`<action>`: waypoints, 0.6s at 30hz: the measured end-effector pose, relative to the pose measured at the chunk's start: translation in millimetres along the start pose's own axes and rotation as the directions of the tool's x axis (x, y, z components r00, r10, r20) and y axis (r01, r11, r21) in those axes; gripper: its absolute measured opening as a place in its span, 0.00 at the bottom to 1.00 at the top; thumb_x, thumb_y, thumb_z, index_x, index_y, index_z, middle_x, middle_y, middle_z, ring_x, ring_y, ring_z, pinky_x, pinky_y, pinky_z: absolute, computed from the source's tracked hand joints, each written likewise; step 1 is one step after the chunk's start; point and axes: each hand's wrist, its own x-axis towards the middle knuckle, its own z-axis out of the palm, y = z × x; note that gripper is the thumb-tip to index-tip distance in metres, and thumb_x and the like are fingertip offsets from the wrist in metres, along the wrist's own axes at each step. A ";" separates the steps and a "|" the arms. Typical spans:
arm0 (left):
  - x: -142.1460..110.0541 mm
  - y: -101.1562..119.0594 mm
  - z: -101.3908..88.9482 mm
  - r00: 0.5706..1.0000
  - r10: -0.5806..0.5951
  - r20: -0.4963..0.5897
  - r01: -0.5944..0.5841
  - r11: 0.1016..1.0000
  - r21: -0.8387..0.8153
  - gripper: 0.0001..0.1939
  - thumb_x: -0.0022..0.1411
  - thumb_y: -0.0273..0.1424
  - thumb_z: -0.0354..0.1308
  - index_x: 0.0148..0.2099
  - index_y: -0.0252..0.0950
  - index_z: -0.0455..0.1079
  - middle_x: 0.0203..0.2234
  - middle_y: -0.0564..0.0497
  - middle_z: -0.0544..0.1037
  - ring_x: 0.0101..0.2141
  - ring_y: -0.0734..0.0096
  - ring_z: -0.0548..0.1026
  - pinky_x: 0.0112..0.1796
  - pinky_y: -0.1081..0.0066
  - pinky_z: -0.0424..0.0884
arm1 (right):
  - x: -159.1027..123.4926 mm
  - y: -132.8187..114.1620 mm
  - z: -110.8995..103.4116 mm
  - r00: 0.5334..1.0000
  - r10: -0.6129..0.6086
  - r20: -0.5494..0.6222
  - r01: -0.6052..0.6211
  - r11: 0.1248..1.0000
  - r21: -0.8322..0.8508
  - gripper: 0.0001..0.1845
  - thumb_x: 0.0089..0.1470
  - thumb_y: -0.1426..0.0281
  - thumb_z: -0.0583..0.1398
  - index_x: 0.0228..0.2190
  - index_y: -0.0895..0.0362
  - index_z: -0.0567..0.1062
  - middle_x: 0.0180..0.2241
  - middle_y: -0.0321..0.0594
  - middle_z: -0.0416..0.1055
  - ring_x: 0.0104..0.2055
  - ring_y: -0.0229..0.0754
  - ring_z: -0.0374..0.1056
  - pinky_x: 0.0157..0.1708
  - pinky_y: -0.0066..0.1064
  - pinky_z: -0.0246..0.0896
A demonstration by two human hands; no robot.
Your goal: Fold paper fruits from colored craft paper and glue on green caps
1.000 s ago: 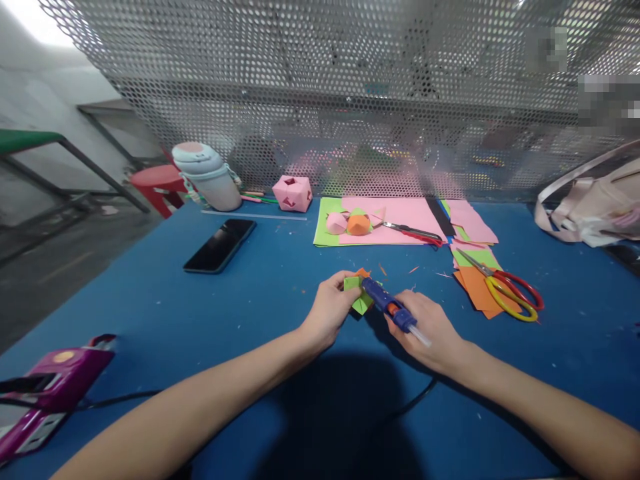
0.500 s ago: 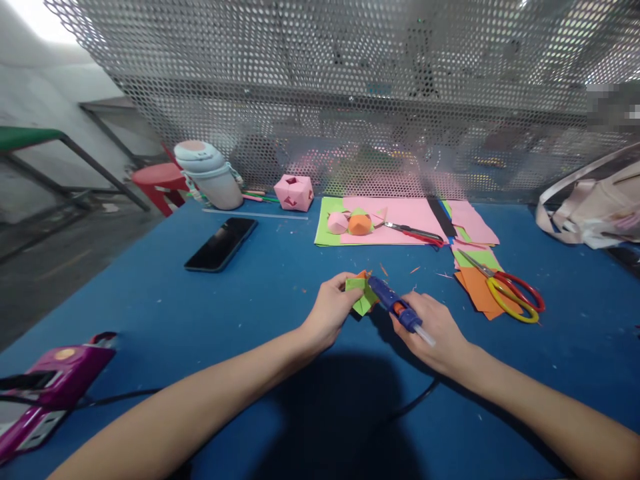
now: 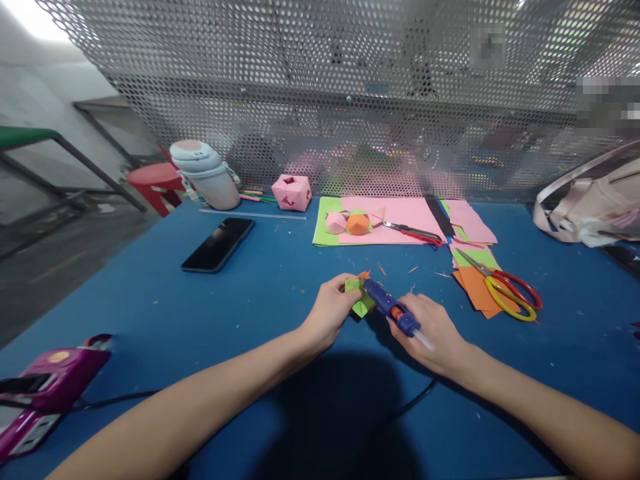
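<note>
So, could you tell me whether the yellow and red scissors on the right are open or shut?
Shut: the scissors lie flat on orange paper with both blades together in one point.

Left hand [image 3: 327, 313] pinched closed; right hand [image 3: 434, 331] curled closed, forearms converging.

Green-and-orange folded paper [image 3: 361, 297], blue glue gun [image 3: 389, 307] — blue table [image 3: 150, 293], pink cube [image 3: 291, 193].

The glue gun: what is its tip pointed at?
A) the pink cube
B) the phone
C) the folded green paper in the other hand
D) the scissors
C: the right hand holds the glue gun with its tip against the green paper pinched by the left hand.
</note>
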 end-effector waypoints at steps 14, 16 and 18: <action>1.7 -0.7 -2.4 1.000 0.028 -0.003 -0.028 1.000 -0.010 0.07 0.48 0.24 0.59 0.34 0.33 0.69 0.21 0.52 0.75 0.20 0.71 0.73 0.22 0.75 0.68 | -2.6 1.4 -1.0 0.997 0.076 0.016 -0.075 0.996 -0.038 0.05 0.55 0.67 0.55 0.32 0.57 0.67 0.28 0.39 0.70 0.28 0.41 0.62 0.30 0.31 0.53; 2.2 -1.1 -2.7 0.999 0.038 -0.003 -0.038 0.999 -0.005 0.07 0.48 0.24 0.59 0.34 0.32 0.70 0.21 0.52 0.75 0.20 0.72 0.73 0.22 0.75 0.68 | -2.5 1.2 -1.0 0.997 0.082 0.003 -0.082 0.996 -0.039 0.06 0.55 0.67 0.55 0.32 0.57 0.67 0.27 0.39 0.70 0.28 0.41 0.62 0.30 0.31 0.53; 2.6 -1.6 -2.7 0.999 0.041 -0.003 -0.041 0.999 -0.005 0.07 0.48 0.24 0.59 0.34 0.32 0.70 0.21 0.52 0.75 0.20 0.72 0.73 0.22 0.75 0.68 | -2.0 1.2 -1.0 0.996 0.085 -0.008 -0.085 0.996 -0.031 0.06 0.55 0.67 0.55 0.32 0.57 0.67 0.27 0.39 0.70 0.28 0.41 0.62 0.30 0.31 0.53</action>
